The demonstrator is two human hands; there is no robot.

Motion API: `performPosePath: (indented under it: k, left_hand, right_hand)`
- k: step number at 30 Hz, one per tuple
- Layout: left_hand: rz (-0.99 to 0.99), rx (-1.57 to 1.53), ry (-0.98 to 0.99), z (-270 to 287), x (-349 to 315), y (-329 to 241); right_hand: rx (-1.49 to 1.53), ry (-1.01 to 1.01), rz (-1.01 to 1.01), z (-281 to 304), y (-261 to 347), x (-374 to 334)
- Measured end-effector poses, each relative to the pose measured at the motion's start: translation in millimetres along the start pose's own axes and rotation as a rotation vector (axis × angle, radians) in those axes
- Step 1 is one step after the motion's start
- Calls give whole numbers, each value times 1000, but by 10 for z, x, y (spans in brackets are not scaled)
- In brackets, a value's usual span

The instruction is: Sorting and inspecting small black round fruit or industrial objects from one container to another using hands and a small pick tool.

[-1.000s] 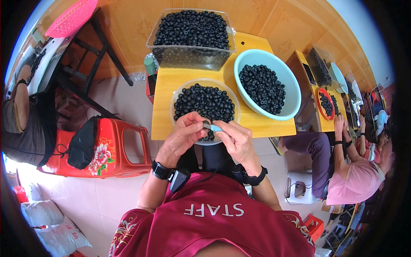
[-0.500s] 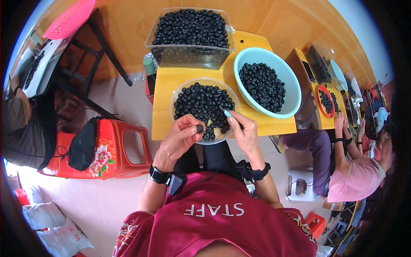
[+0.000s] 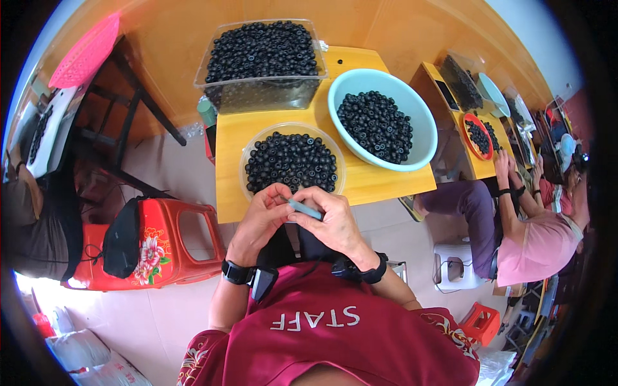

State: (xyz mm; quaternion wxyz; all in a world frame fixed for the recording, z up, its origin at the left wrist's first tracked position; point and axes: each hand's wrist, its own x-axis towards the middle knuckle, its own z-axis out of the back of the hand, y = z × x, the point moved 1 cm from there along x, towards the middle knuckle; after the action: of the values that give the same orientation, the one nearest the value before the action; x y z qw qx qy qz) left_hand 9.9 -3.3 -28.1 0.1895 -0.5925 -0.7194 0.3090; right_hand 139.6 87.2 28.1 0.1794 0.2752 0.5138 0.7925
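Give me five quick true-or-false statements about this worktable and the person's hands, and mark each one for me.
1. The right hand holds a slim tool with a light blue handle. True.
2. The left hand is inside the round pale blue bowl. False: it is close to the right hand, at the tool.
3. The bowl is empty. False: it holds many small, round black pieces.
4. A clear rectangular plastic tub stands beyond the clear, shallow round container. True.
5. The table is bright red. False: it is yellow.
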Motion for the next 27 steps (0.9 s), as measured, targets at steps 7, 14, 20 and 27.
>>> performPosePath:
  k: [7, 14, 20, 27]
  left_hand:
    - [70, 79, -69, -212, 30, -78]
    - [21, 49, -101, -21, -20, -48]
    - [17, 2, -121, -3, -23, -47]
    - [-23, 76, -97, -70, -44, -154]
  right_hand:
    - [-23, -172, -206, 421, -318, -20]
    - [-572, -588, -178, 1531, -636, 261]
    - [-543, -745, -6, 1626, -574, 214]
    - [749, -144, 201, 1243, 755, 274]
